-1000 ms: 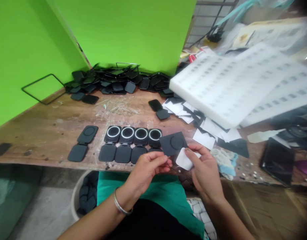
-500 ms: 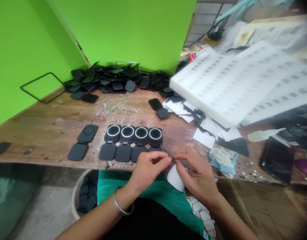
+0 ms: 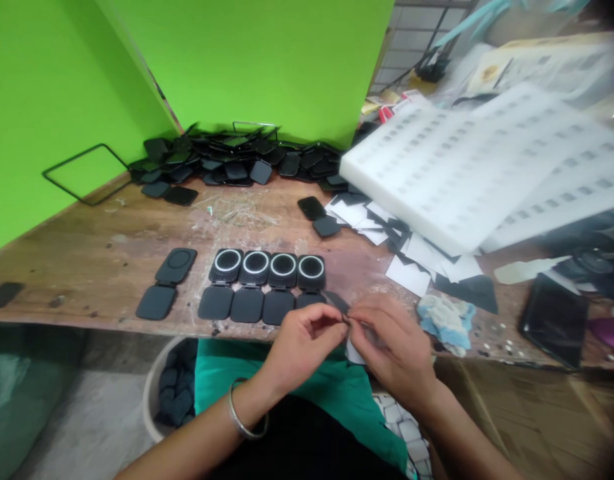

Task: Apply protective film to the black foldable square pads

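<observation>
The left hand and right hand met fingertip to fingertip just off the near table edge, both pinched narrow on a thin black pad. The pad lay between the thumbs, tilted edge-on, long axis running left-far to right-near. Its white backing hung below the right fingers.

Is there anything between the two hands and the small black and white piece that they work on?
No. The left hand and the right hand both pinch the small black and white piece directly at the edge of the wooden table. Nothing visible lies between them.
</observation>
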A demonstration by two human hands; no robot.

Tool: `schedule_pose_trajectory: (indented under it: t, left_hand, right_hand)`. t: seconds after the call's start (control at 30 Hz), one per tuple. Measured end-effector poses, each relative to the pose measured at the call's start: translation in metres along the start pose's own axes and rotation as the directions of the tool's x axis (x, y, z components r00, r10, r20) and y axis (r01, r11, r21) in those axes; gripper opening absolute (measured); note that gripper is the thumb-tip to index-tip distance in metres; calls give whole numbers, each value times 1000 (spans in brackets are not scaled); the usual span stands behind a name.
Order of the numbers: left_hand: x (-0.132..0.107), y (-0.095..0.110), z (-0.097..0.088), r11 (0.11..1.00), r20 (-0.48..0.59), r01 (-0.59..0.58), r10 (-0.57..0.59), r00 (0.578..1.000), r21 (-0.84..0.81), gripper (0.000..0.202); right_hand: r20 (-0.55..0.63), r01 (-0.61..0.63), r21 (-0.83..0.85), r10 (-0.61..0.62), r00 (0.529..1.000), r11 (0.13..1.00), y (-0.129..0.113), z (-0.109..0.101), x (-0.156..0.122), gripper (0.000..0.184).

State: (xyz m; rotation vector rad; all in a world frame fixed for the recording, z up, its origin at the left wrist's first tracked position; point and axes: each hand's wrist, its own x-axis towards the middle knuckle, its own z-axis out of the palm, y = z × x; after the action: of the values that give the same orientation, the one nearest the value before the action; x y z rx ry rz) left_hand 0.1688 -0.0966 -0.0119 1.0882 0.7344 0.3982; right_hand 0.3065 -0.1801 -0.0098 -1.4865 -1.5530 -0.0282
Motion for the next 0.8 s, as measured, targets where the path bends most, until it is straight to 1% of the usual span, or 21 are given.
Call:
schedule_pose_trajectory:
  t: [0.07, 0.13, 0.2, 0.27, 0.33, 0.4, 0.5, 0.57, 0.63, 0.7, 0.8]
  left_hand:
    - [-1, 1, 3, 990, 34, 17, -13, 999, -139, 34]
    - [-1, 1, 4, 961, 52, 37, -24, 998, -273, 36]
    - [1, 1, 3, 942, 30, 61, -54, 998, -331, 35]
    - [4, 0, 0, 944, -8, 88, -95, 995, -318, 35]
    - [6, -3, -4, 950, -41, 112, -129, 991, -291, 37]
    - [8, -5, -7, 952, -51, 131, -151, 987, -277, 39]
    - [8, -7, -7, 940, -46, 127, -149, 988, -318, 40]
    - [7, -7, -6, 921, -12, 127, -142, 990, -368, 35]
    - [5, -7, -5, 902, 56, 153, -142, 988, -403, 30]
    - [5, -7, -5, 889, 108, 186, -155, 982, -418, 29]
    - [5, -9, -7, 890, 101, 218, -193, 976, -400, 32]
  right_hand:
    - [-11, 145, -91, -147, 989, 985, 4, -2, -3, 22]
    - [25, 243, -147, -242, 970, 959, 8, -5, -7, 25]
    - [76, 295, -168, -286, 955, 941, 9, -8, -10, 27]
    - [118, 301, -151, -285, 951, 942, 8, -9, -12, 28]
    - [119, 253, -97, -241, 963, 963, 6, -7, -12, 28]
    - [79, 169, -45, -165, 983, 985, 4, -4, -11, 25]
    - [14, 37, -53, -37, 999, 998, 2, 1, -10, 22]
    - [-10, -28, -75, 28, 1000, 997, 2, 3, -9, 20]
    - [-35, -69, -77, 67, 997, 995, 2, 3, -9, 18]
    - [-49, -105, -61, 102, 994, 993, 1, 2, -8, 17]
    - [-18, -170, 3, 170, 985, 985, -1, 1, -7, 16]
